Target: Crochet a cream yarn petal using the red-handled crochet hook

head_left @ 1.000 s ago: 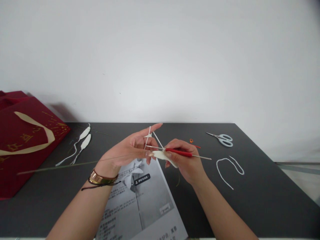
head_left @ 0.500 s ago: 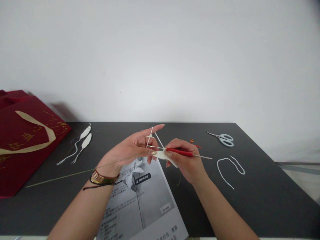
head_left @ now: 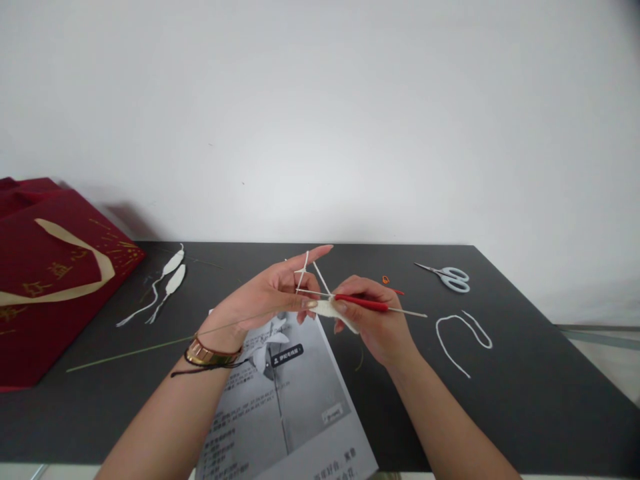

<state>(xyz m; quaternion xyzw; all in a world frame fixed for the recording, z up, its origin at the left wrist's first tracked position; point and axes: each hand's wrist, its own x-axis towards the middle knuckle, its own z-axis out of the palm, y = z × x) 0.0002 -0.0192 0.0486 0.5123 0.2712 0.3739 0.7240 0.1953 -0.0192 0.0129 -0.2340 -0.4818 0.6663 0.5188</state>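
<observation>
Right hand (head_left: pixel 381 325) gripped a red hook (head_left: pixel 361 303), apparently mid-stitch; left hand (head_left: pixel 267 293), at nine o'clock, pinched white crochet (head_left: pixel 326 309); next move likely needed taut yarn (head_left: pixel 322 278).

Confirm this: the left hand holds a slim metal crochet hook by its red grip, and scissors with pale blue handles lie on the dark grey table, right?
No, the head view shows the right hand holding that crochet hook by its red grip; the scissors do lie on the dark grey table.
</observation>
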